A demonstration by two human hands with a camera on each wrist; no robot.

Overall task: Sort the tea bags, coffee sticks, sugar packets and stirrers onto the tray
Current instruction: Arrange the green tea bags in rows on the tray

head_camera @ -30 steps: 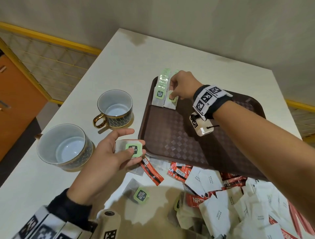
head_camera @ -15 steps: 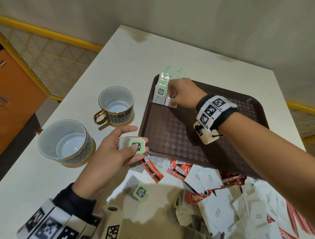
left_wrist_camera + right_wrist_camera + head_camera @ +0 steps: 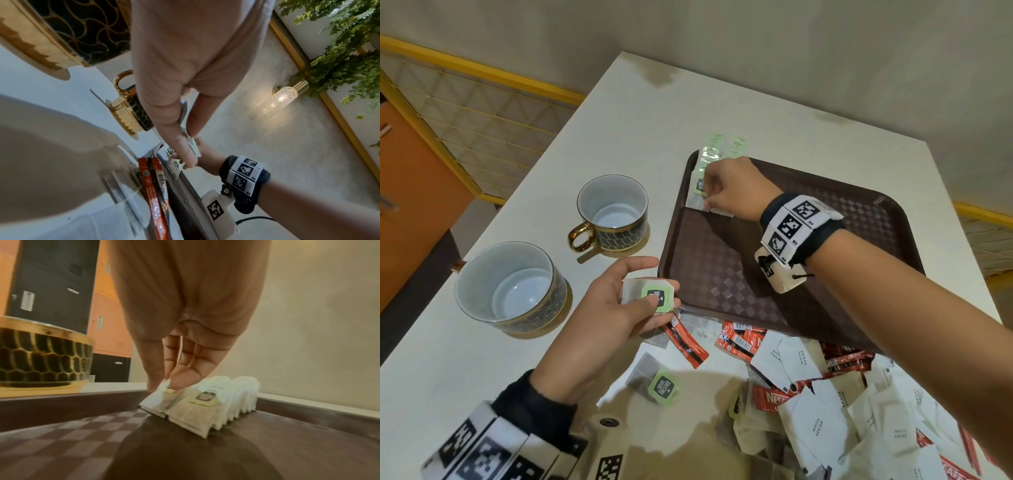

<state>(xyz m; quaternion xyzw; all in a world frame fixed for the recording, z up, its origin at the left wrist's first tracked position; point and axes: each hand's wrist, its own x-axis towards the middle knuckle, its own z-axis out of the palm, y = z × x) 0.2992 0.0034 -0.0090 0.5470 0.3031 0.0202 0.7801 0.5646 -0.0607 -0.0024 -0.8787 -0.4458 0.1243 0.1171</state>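
Head view: white table (image 3: 524,346) fills most of frame, brown tray (image 3: 726,291) centre-right, mostly bare apart from tea bags. Unsorted pile (image 3: 822,404) of sugar packets, red coffee sticks & a few tea bags sits lower right, on the table just below the tray's near edge. No stirrers that I can make out. Two cups at left: big cup (image 3: 512,286) lower, small gold-handled cup (image 3: 613,214) above it, both off the tray.

Step in hand, as I read it: tea bags, w/ coffee & sugar not yet started. Two rows of tea bags (image 3: 710,168) lean against the tray's upper-left corner, overlapped like tiles; the right wrist view shows them stacked edge-on.

Right hand (image 3: 736,190) is at the front of those rows, thumb & fingertips (image 3: 180,381) pinching the green tag of the front bag (image 3: 164,398), seating or straightening it. Left hand (image 3: 616,308) waits just left of the tray's near-left corner, thumb & fingers pinching a held tea bag (image 3: 654,296), green tag up.

Next move prob needs: right hand lets go w/o toppling the leaning row, then the held bag goes to the front of a row at the same tilt. Bags are light & floppy, so a gentle set-down. One loose tea bag (image 3: 657,382) lies on the table lower centre, others half-buried in the pile.
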